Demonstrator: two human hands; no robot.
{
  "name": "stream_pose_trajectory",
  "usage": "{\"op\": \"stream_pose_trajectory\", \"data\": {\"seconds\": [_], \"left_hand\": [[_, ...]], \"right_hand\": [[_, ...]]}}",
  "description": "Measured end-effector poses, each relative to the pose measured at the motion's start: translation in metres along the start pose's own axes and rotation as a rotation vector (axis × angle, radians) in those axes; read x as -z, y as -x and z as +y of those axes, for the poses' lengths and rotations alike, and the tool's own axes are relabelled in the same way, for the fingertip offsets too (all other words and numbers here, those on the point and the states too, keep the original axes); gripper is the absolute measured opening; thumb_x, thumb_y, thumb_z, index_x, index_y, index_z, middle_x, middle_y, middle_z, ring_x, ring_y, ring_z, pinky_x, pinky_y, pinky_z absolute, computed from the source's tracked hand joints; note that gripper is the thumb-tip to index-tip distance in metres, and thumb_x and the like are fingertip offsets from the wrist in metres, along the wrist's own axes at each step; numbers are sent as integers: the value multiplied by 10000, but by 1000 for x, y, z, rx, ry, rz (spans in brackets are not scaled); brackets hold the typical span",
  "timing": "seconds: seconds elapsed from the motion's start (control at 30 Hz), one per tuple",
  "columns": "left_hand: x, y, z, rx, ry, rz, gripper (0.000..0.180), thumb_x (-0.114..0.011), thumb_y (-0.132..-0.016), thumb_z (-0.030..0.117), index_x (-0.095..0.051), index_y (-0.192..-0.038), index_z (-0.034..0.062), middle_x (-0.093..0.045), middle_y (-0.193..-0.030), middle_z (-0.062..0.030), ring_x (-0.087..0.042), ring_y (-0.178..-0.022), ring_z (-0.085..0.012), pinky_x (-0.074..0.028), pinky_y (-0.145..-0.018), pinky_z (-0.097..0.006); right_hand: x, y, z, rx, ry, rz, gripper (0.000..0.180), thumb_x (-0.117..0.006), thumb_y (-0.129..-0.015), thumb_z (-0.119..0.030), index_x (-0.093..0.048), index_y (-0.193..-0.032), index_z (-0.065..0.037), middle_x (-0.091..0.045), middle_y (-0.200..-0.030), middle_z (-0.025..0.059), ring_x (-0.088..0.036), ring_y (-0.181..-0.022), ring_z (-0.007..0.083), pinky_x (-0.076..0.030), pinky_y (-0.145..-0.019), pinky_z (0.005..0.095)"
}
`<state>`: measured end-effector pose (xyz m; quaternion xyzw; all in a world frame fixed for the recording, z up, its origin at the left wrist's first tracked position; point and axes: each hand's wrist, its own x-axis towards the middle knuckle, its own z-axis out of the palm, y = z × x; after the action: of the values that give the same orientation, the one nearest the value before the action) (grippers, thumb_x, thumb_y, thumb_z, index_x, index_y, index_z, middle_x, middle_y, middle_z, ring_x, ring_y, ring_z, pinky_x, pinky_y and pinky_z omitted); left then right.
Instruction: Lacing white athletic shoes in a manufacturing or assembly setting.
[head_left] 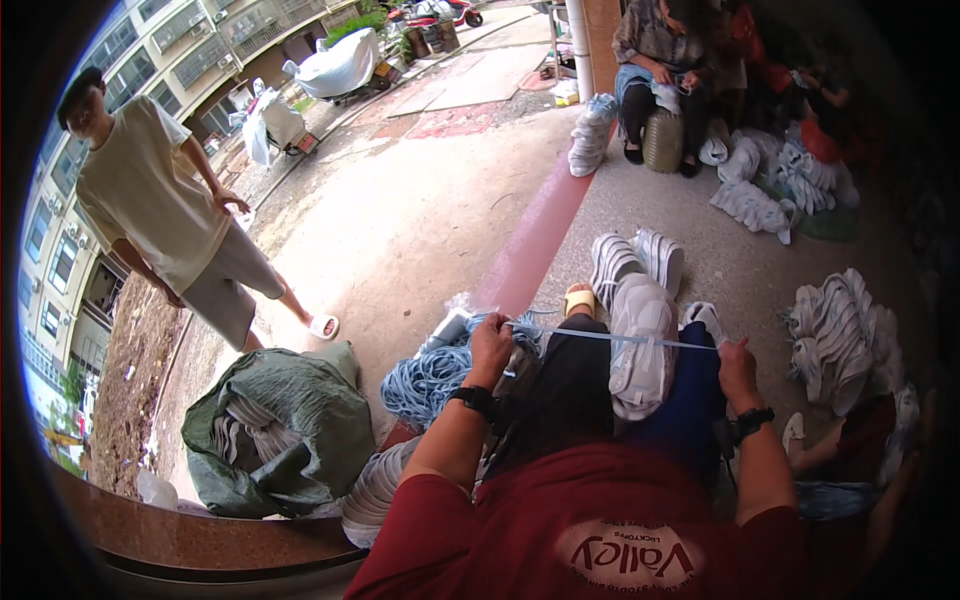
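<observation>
A pale blue shoelace (640, 340) is stretched nearly straight across my lap. My left hand (491, 345) pinches it at one end, and my right hand (738, 368) grips it at the other. Below the lace, a light grey shoe upper (638, 372) lies between my thighs, its toe toward me; the lace crosses over it. Whether the lace is threaded through the upper I cannot tell. Beside my left forearm rests a tangled bundle of blue laces (425, 388). Just beyond my knees stand two stacks of nested white uppers (615, 262).
A green sack (300, 400) holding uppers stands at left, with more stacked uppers (375, 495) beside it. Nested uppers (835, 340) lie at right. One person (160, 190) stands at left; another (665, 70) sits handling an upper at the back, near further piles (760, 190).
</observation>
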<state>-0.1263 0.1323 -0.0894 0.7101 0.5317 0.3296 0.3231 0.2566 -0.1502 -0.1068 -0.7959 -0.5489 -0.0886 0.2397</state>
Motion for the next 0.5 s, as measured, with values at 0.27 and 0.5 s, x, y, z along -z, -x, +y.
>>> {"op": "stream_pose_trajectory", "data": {"seconds": [0.27,0.5], "left_hand": [[72,-30,-68,227,368,462,115,-567,-841,120,-605,-805,17,-577,-594,-59,-544,-523,-127,-437,-497,-286],[178,-44,-72,244,635,709,150,-564,-868,133,-577,-810,-4,-538,-591,-42,-492,-433,-100,-424,-402,-237]], "right_hand": [[22,254,253,-1314,296,-253,229,-481,-882,-147,-586,-1004,15,-609,-942,191,-580,-891,283,-446,-766,355],[-25,172,77,-985,-414,-454,223,-481,-887,-170,-582,-973,9,-598,-895,173,-569,-840,265,-439,-723,344]]}}
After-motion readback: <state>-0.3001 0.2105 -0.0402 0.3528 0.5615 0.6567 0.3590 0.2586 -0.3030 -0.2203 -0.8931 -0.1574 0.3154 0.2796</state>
